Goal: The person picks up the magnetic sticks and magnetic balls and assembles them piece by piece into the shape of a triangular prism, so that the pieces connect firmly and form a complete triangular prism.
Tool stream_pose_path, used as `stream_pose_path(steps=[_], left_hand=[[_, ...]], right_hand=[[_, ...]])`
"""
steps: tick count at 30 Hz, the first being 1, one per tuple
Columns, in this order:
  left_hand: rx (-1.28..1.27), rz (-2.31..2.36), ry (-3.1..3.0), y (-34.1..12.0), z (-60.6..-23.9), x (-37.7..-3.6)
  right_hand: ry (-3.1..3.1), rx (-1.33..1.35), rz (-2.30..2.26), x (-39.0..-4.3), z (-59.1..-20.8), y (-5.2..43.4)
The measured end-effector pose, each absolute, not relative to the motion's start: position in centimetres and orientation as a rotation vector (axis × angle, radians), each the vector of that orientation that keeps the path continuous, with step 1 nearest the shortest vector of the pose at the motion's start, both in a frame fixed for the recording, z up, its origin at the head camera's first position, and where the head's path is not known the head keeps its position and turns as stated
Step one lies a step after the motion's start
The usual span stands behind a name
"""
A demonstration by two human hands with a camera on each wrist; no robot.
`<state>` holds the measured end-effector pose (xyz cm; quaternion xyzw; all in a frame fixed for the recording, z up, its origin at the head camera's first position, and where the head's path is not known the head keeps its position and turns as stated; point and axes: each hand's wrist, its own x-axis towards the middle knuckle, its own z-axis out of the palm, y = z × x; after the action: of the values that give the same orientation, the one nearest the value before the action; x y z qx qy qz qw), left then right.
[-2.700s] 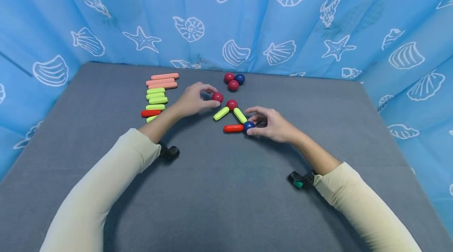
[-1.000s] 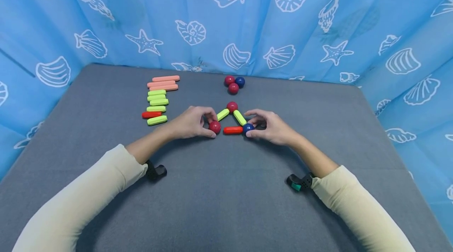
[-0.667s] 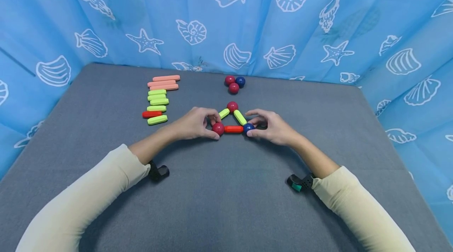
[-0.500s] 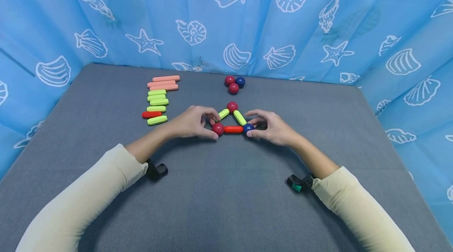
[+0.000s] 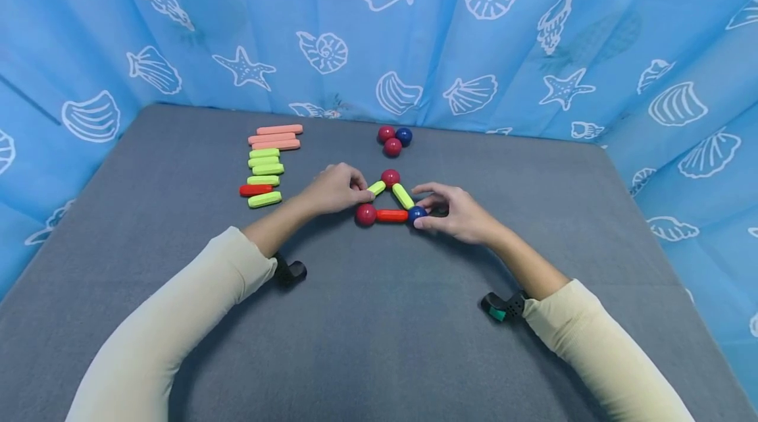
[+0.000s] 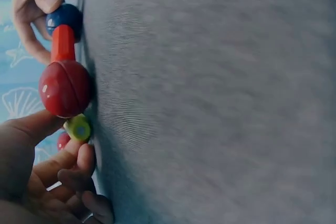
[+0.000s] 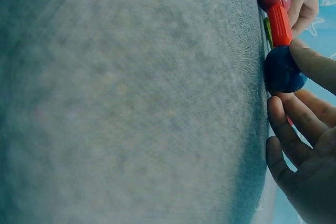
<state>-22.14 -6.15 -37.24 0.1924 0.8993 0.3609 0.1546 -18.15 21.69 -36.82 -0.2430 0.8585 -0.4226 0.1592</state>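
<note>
In the head view my left hand point(image 5: 339, 190) pinches the left yellow-green stick point(image 5: 377, 189) between thumb and fingers. The left wrist view shows the free end of that stick point(image 6: 80, 128) between them. My right hand point(image 5: 457, 214) holds a blue ball point(image 5: 417, 214) by thumb and fingertips. A red stick point(image 5: 392, 216) joins the blue ball to a dark red ball point(image 5: 366, 214) at the near left. The second yellow-green stick point(image 5: 403, 196) runs from the blue ball to a dark red ball point(image 5: 390, 178) at the top, which also meets the pinched stick.
Behind the triangle sit two dark red balls point(image 5: 393, 147) and a blue ball point(image 5: 404, 136). Salmon sticks point(image 5: 276, 145), several yellow-green sticks point(image 5: 264, 199) and a red stick point(image 5: 256, 190) lie at the left. A shell-print curtain point(image 5: 249, 27) borders the grey table point(image 5: 379, 330).
My left hand brought a dark red ball nearer and against the red stick's end, let it go, then moved up to the left yellow-green stick. My right hand stays on the blue ball.
</note>
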Motion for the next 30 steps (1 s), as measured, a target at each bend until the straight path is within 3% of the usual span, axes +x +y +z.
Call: stream_pose_path(steps=[11,30], left_hand=[[0.462,1.133,2.435,-6.5,-36.7,-21.8],[0.839,1.018,2.294,-8.5,-37.0,-21.0]], right_hand=[[2.445,-0.690,-1.218,-18.1,-36.7,21.6],[2.468,-0.716,-1.216,-18.0,-36.7,21.5]])
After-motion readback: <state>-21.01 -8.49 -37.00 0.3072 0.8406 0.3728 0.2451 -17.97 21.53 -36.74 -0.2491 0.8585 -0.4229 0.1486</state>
